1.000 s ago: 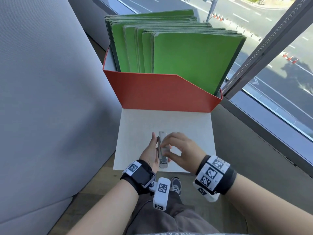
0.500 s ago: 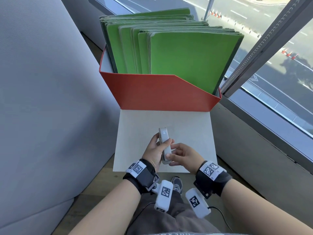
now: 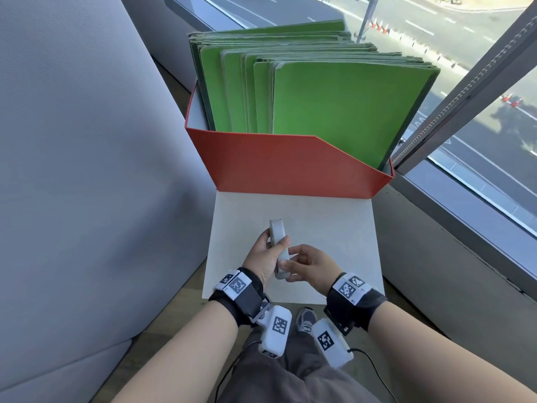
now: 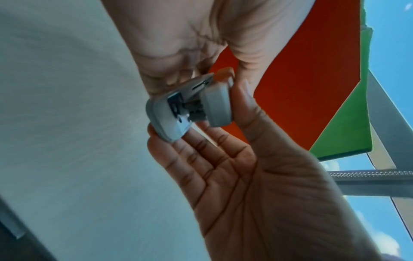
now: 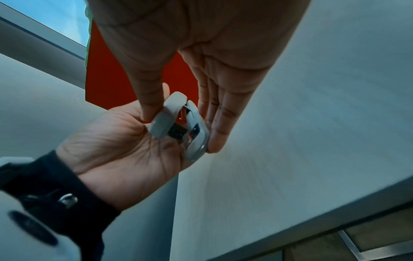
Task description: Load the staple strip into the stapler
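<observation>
Grey plastic is what both hands close on — a small stapler (image 3: pixel 279 251) held in the air above a white sheet of card (image 3: pixel 334 228), just in front of the person's lap.

On the left, the left hand (image 3: pixel 263 257) has its grip curled round the stapler's body, thumb along one flank and fingers (image 3: pixel 283 242) wrapped over the top. In the middle, the stapler points away from the person toward the red file box (image 3: pixel 284 167) of green folders (image 3: pixel 334 112). From the left wrist view its two halves (image 4: pixel 190 109) stand slightly apart at the near end, with bright metal and a dark mechanism between them, so it is not gaping wide open. On the right, the right hand (image 3: pixel 312 264) pinches the stapler's near end, thumb on one half and fingers on the other, as the right wrist view shows (image 5: pixel 178 123).

No staple strip can be made out in any view — whether one already sits in the channel I cannot tell, as the inside is too small and shadowed. My judgement is that the task is either near its end, with the halves being pressed together over a loaded strip, or at its very start, with the halves being prised open. What remains in the first case is only a firm squeeze until the halves meet.
</observation>
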A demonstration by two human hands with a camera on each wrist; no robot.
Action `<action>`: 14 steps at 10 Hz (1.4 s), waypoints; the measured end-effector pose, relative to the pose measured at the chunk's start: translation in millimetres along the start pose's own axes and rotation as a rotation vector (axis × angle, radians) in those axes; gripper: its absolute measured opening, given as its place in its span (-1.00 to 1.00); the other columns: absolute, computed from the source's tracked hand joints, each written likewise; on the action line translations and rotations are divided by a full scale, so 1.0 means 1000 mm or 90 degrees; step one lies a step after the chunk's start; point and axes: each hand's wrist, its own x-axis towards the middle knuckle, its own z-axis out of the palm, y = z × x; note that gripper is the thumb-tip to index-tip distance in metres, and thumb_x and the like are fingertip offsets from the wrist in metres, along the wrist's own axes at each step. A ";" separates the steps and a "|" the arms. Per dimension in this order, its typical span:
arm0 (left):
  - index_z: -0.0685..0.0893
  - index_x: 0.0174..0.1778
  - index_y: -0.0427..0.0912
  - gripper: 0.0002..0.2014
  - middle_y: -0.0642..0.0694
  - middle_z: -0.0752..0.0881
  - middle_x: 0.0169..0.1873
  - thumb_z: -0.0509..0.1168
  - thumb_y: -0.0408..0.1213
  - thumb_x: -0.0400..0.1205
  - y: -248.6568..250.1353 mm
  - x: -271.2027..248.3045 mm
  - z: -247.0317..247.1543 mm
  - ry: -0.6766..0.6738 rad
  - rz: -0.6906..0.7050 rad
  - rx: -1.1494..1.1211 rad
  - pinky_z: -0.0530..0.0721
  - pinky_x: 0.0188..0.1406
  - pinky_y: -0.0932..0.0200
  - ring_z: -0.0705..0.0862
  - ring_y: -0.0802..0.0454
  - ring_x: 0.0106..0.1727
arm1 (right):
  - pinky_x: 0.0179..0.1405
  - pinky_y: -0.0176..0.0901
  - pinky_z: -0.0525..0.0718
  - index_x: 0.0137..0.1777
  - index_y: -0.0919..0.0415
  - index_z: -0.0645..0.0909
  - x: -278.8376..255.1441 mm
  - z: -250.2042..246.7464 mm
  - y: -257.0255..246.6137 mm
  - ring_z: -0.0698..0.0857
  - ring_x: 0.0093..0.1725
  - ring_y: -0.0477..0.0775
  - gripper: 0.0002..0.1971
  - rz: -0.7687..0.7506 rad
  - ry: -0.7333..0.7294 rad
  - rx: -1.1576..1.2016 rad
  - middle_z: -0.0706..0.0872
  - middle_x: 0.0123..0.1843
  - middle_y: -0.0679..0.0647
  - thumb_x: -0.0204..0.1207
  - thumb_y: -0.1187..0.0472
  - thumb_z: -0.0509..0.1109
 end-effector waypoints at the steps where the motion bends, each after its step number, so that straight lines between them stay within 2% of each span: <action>1: 0.60 0.22 0.04 -0.70 -0.12 0.70 0.07 0.32 -0.04 0.57 0.012 0.007 -0.010 -0.001 0.029 0.114 0.68 0.18 -0.03 0.70 -0.09 0.10 | 0.11 0.22 0.76 0.10 0.21 0.58 0.011 0.005 -0.011 0.74 -0.11 0.15 -0.73 -0.013 0.019 -0.016 0.68 -0.08 0.15 0.44 0.22 0.51; 2: 0.57 0.23 0.14 -0.64 -0.21 0.67 0.22 0.26 0.08 0.52 0.023 0.011 -0.020 -0.014 0.058 0.221 0.69 0.25 -0.08 0.73 -0.12 0.16 | 0.06 0.16 0.80 0.16 0.34 0.60 0.023 0.009 -0.018 0.76 -0.03 0.23 -0.64 -0.013 0.038 -0.022 0.65 0.04 0.32 0.42 0.20 0.53; 3: 0.55 0.30 0.00 -0.54 -0.29 0.65 0.22 0.21 0.09 0.51 0.033 0.015 -0.027 -0.007 0.067 0.314 0.74 0.06 0.10 0.76 -0.09 0.07 | 0.04 0.19 0.80 0.19 0.38 0.60 0.037 0.014 -0.025 0.76 0.06 0.33 -0.59 -0.010 0.045 -0.037 0.66 0.14 0.39 0.41 0.19 0.54; 4: 0.52 0.37 -0.06 -0.59 -0.26 0.61 0.24 0.19 -0.04 0.61 0.047 0.018 -0.036 0.013 0.086 0.383 0.69 -0.04 0.19 0.74 -0.11 0.08 | 0.06 0.24 0.78 0.31 0.35 0.55 0.049 0.023 -0.036 0.74 -0.02 0.23 -0.53 -0.019 0.038 -0.070 0.65 -0.01 0.18 0.43 0.21 0.51; 5: 0.47 0.45 -0.12 -0.60 -0.14 0.50 0.16 0.17 -0.18 0.67 0.058 0.024 -0.046 0.031 0.092 0.430 0.60 -0.22 0.41 0.63 0.04 -0.05 | 0.13 0.25 0.74 0.41 0.20 0.47 0.061 0.034 -0.045 0.76 -0.01 0.30 -0.45 -0.032 0.034 -0.131 0.68 -0.06 0.15 0.43 0.18 0.50; 6: 0.51 0.41 -0.15 -0.63 -0.09 0.55 0.00 0.17 -0.25 0.67 0.065 0.033 -0.057 0.035 0.091 0.447 0.54 -0.56 0.59 0.58 0.15 -0.22 | 0.16 0.21 0.70 0.45 0.15 0.44 0.073 0.045 -0.054 0.77 0.04 0.37 -0.45 -0.025 0.026 -0.184 0.71 -0.09 0.18 0.45 0.21 0.46; 7: 0.58 0.33 -0.12 -0.68 -0.20 0.70 0.10 0.19 -0.26 0.65 0.068 0.042 -0.068 0.047 0.081 0.453 0.60 -0.51 0.50 0.70 0.00 -0.12 | -0.07 0.06 0.67 0.43 0.11 0.45 0.084 0.057 -0.059 0.77 -0.05 0.40 -0.47 -0.019 0.024 -0.212 0.71 -0.15 0.18 0.45 0.19 0.44; 8: 0.60 0.33 -0.17 -0.67 -0.12 0.68 -0.02 0.21 -0.29 0.65 0.073 0.045 -0.074 0.062 0.063 0.456 0.61 -0.33 0.37 0.68 -0.01 -0.15 | -0.23 -0.10 0.57 0.42 0.10 0.48 0.095 0.066 -0.057 0.68 -0.28 0.20 -0.46 -0.013 0.029 -0.238 0.70 -0.24 0.17 0.42 0.15 0.44; 9: 0.62 0.25 -0.02 -0.73 -0.07 0.70 -0.13 0.23 -0.30 0.64 0.072 0.048 -0.079 0.060 0.052 0.446 0.58 -0.48 0.52 0.65 0.10 -0.24 | -0.39 -0.20 0.53 0.33 0.12 0.56 0.103 0.071 -0.055 0.61 -0.35 0.09 -0.55 -0.019 0.037 -0.260 0.66 -0.27 0.12 0.42 0.17 0.42; 10: 0.71 0.18 -0.08 -0.73 -0.24 0.75 0.00 0.28 -0.25 0.57 0.062 0.056 -0.085 0.067 0.037 0.439 0.75 -0.15 0.20 0.74 -0.13 -0.05 | -0.37 -0.24 0.55 0.20 0.19 0.63 0.106 0.076 -0.053 0.63 -0.33 0.06 -0.66 -0.010 0.041 -0.286 0.70 -0.19 0.15 0.40 0.23 0.42; 11: 0.73 0.07 0.04 -0.71 -0.29 0.72 -0.01 0.30 -0.11 0.45 0.049 0.067 -0.093 0.063 0.035 0.439 0.78 0.01 -0.16 0.76 -0.20 -0.04 | -0.17 -0.13 0.63 0.19 0.14 0.61 0.114 0.082 -0.045 0.71 -0.14 0.23 -0.63 -0.011 0.054 -0.309 0.73 0.01 0.30 0.36 0.15 0.41; 12: 0.69 -0.04 0.17 -0.70 -0.30 0.69 0.02 0.24 0.03 0.34 0.026 0.093 -0.111 0.059 0.029 0.454 0.80 -0.05 -0.19 0.76 -0.19 -0.06 | -0.09 -0.10 0.66 0.20 0.05 0.60 0.121 0.087 -0.038 0.73 -0.08 0.27 -0.61 -0.005 0.061 -0.337 0.71 0.07 0.32 0.33 0.10 0.38; 13: 0.66 0.09 0.15 -0.66 -0.21 0.69 0.05 0.22 0.00 0.41 0.047 0.070 -0.097 0.051 0.039 0.469 0.74 0.11 -0.13 0.72 -0.14 -0.02 | 0.02 -0.08 0.66 0.35 0.08 0.53 0.115 0.085 -0.044 0.72 0.03 0.22 -0.51 -0.002 0.066 -0.349 0.70 0.17 0.27 0.39 0.07 0.39; 14: 0.53 0.39 -0.12 -0.57 -0.25 0.56 0.20 0.18 -0.05 0.63 0.053 0.044 -0.094 0.096 0.043 0.498 0.49 0.23 0.12 0.58 -0.14 0.13 | 0.14 -0.07 0.62 0.52 0.14 0.36 0.096 0.071 -0.053 0.68 0.17 0.16 -0.34 -0.004 0.095 -0.334 0.65 0.27 0.19 0.43 0.01 0.44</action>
